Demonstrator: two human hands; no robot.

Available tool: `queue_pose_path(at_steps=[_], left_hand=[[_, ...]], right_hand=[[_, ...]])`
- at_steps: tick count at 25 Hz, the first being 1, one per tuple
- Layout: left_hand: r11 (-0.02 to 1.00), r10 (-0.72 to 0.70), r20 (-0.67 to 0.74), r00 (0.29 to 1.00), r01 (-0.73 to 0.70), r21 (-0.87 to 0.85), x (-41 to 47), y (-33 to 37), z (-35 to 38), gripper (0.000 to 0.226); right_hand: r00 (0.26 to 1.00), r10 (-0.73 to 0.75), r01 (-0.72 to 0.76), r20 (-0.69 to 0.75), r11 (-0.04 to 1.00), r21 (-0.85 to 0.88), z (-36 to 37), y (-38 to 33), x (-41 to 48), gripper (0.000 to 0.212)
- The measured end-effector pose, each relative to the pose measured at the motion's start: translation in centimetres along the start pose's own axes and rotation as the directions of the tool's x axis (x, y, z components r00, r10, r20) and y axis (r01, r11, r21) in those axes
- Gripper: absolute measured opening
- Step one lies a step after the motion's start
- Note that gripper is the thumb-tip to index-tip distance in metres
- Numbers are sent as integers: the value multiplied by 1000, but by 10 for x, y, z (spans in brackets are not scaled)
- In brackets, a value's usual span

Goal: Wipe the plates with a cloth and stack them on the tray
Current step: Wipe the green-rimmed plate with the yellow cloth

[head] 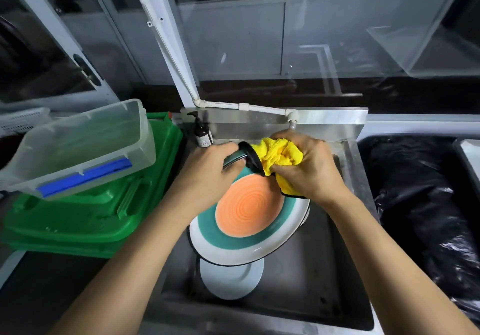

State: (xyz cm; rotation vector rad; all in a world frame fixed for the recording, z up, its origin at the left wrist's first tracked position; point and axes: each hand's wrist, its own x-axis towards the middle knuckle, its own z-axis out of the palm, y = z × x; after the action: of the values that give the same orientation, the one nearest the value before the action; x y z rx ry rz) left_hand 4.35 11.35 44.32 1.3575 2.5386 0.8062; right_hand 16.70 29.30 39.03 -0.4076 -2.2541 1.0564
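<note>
Over the steel sink, the left hand grips a dark-rimmed plate held nearly on edge, its fingers curled round the rim. The right hand clutches a bunched yellow cloth against that plate's far face, fingers wrapped tight in the fabric. Just below them a large plate lies tilted in the sink, with an orange centre, a teal ring and a white rim. It overlaps a plain white plate nearer the camera. The green tray sits on the tabletop to the left and carries a clear plastic container, with no plates visible on it. A brown pump bottle stands at the sink's back corner, and a black bag lies to the right.
</note>
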Motion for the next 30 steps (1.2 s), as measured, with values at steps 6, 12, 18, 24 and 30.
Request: queue_pose_path(at_steps=[6,12,18,24,30], left_hand=[[997,34,-151,988,-23,77,1,10,-9,17],[985,-1,-308,951,-51,-162,-4,5,-10,22],[959,-78,-396,915,-41,-282,-12,-8,10,30],[955,-151,-312,938,58,-290,-21,-23,12,20],[998,29,-130,991,-36,-48,-4,3,-11,5]], right_hand=[[997,-70,68,-36,997,-32,-9,-13,8,46],[969,153,-117,-194,976,185,-14,4,9,40],[887,350,-239,-302,907,347,4,39,-20,36],[884,360,-271,-298,914,301,3,35,-27,41],[978,124,-114,-170,991,65,-6,-9,-16,43]])
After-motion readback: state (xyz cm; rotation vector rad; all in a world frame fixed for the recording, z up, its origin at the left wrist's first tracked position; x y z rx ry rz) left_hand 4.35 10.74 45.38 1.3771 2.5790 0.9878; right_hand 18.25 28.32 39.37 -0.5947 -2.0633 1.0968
